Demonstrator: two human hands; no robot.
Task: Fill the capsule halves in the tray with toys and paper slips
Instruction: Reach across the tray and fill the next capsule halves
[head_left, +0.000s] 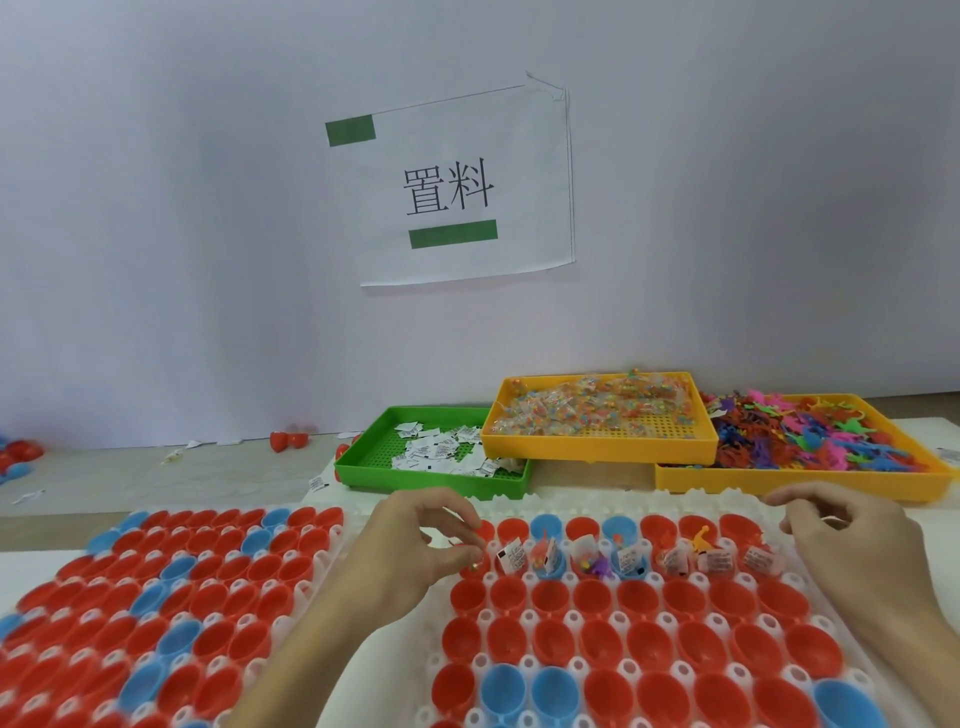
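Observation:
A white tray (524, 618) in front of me holds red and blue capsule halves (597, 644). Its second row carries paper slips (511, 555) and small toys such as an orange figure (701, 538). My left hand (415, 556) hovers over the left end of that row; thumb and forefinger pinch a small yellowish piece (475, 561) just above a red half. My right hand (852, 535) hangs over the row's right end with its fingers curled. A thin pale sliver shows at its fingertips, but what it is stays unclear.
A second white tray (322, 558) of empty red and blue halves lies at the left. Behind are a green tray (363, 470) of paper slips, a yellow tray (597, 449) of clear packets stacked above, and a yellow tray (779, 480) of coloured toys. Loose capsules (288, 440) lie by the wall.

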